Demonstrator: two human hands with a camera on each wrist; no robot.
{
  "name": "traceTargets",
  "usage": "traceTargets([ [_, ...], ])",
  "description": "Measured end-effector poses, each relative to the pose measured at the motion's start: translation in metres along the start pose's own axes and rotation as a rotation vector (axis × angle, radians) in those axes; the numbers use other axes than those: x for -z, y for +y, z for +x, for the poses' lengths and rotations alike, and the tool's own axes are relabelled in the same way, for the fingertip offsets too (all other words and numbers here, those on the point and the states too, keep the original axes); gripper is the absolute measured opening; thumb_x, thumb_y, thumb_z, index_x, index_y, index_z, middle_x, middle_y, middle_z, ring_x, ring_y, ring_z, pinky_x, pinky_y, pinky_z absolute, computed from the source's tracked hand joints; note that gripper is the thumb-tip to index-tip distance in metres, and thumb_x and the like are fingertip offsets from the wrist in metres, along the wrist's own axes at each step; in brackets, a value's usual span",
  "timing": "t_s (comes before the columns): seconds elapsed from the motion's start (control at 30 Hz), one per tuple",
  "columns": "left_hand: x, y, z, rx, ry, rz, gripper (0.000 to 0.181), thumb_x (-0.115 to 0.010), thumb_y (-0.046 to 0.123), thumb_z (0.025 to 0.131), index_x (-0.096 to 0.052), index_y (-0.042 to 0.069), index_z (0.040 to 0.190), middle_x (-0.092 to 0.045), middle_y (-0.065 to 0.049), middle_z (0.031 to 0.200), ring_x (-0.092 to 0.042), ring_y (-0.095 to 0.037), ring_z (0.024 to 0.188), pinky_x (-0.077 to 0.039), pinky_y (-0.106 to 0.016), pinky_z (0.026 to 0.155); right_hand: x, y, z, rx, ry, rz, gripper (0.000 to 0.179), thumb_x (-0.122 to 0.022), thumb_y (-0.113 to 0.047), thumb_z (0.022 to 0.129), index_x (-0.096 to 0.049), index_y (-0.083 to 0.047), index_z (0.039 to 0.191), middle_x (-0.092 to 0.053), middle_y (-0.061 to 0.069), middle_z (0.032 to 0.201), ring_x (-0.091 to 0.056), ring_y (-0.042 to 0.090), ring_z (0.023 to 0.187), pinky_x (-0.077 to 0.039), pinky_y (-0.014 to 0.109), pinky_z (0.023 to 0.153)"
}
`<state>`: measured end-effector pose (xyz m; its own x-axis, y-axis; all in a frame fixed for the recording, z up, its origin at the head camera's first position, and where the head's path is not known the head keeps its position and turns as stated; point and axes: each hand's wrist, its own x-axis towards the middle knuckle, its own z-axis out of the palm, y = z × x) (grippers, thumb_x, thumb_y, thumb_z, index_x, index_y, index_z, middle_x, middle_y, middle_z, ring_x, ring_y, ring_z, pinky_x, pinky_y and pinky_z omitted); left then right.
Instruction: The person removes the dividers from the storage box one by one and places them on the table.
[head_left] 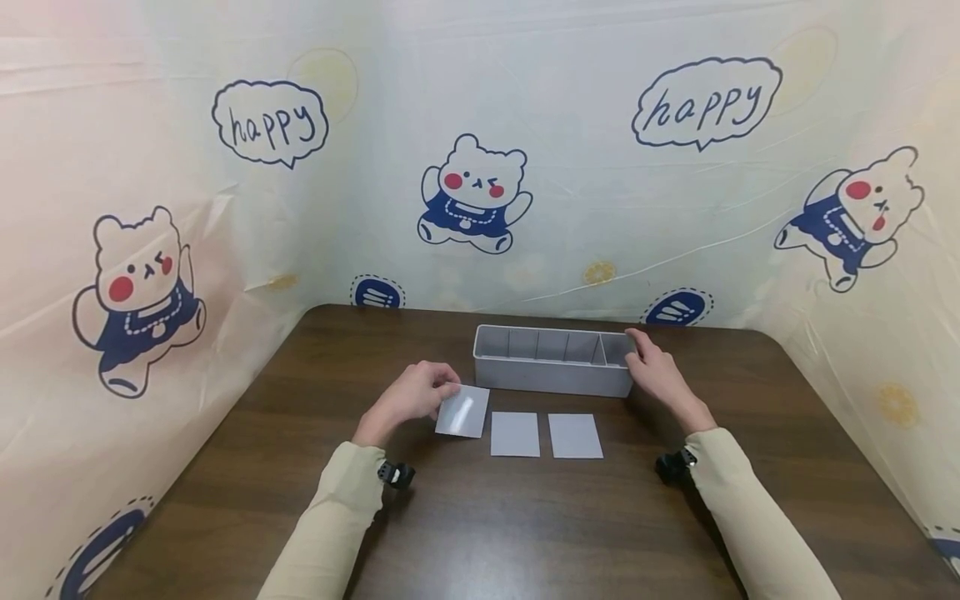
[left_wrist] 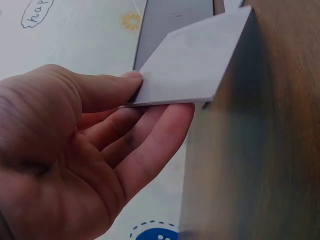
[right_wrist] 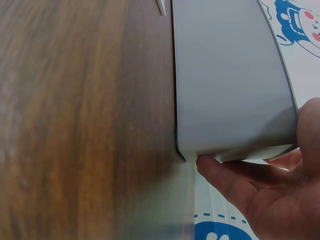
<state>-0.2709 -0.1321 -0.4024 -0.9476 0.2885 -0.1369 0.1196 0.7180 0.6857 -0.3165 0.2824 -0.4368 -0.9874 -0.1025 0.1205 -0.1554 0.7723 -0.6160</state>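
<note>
My left hand (head_left: 422,392) pinches a square white card (head_left: 463,412) by its upper left corner. In the left wrist view the thumb lies on top and the fingers support the tilted card (left_wrist: 192,65) from below. My right hand (head_left: 660,373) grips the right end of a long grey divided box (head_left: 551,377). In the right wrist view its fingers (right_wrist: 225,182) press against the end wall, with the thumb by the top rim. Two more white cards, a middle card (head_left: 515,434) and a right card (head_left: 576,436), lie flat in front of the box.
The brown wooden table (head_left: 480,525) carries everything. A pale curtain (head_left: 585,208) printed with bears surrounds its back and sides, close behind the box. A black wrist camera (head_left: 396,474) sits under the left wrist, another black camera (head_left: 675,465) under the right.
</note>
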Motion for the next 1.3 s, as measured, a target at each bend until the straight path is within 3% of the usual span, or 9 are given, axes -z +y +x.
traceTargets([
  [0.33, -0.002, -0.007, 0.004, 0.014, -0.006, 0.029, 0.012, -0.062, 0.017, 0.096, -0.069, 0.01, 0.104, -0.068, -0.008, 0.1, -0.064, -0.019, 0.077, -0.057, -0.031, 0.065, 0.0, 0.0, -0.001, 0.002, 0.0, -0.001, 0.052, -0.035, -0.018, 0.101, -0.028, -0.005, 0.151, -0.041, 0.031, 0.147, -0.051, 0.043, 0.122, -0.042, 0.059, 0.1],
  [0.63, -0.005, -0.019, 0.009, 0.079, -0.056, 0.039, 0.012, -0.064, 0.019, 0.095, -0.069, 0.013, 0.104, -0.066, -0.007, 0.098, -0.062, -0.02, 0.075, -0.056, -0.03, 0.068, 0.001, -0.001, -0.001, -0.002, 0.001, 0.003, 0.052, -0.035, -0.018, 0.101, -0.028, -0.004, 0.151, -0.04, 0.031, 0.148, -0.048, 0.046, 0.128, -0.04, 0.06, 0.103],
  [0.83, -0.006, -0.023, 0.009, 0.095, -0.058, 0.047, 0.013, -0.066, 0.019, 0.094, -0.069, 0.014, 0.106, -0.066, -0.007, 0.103, -0.063, -0.02, 0.078, -0.057, -0.031, 0.072, 0.0, 0.0, 0.0, 0.002, 0.006, 0.005, 0.052, -0.036, -0.018, 0.101, -0.029, -0.005, 0.151, -0.042, 0.031, 0.147, -0.05, 0.043, 0.124, -0.041, 0.06, 0.101],
  [1.3, -0.01, -0.031, 0.012, 0.079, -0.052, 0.068, 0.013, -0.067, 0.018, 0.093, -0.072, 0.018, 0.105, -0.067, -0.006, 0.109, -0.061, -0.021, 0.083, -0.057, -0.033, 0.075, 0.0, 0.0, 0.0, 0.005, 0.003, -0.001, 0.052, -0.036, -0.018, 0.101, -0.029, -0.005, 0.15, -0.042, 0.031, 0.146, -0.049, 0.044, 0.127, -0.04, 0.06, 0.102],
])
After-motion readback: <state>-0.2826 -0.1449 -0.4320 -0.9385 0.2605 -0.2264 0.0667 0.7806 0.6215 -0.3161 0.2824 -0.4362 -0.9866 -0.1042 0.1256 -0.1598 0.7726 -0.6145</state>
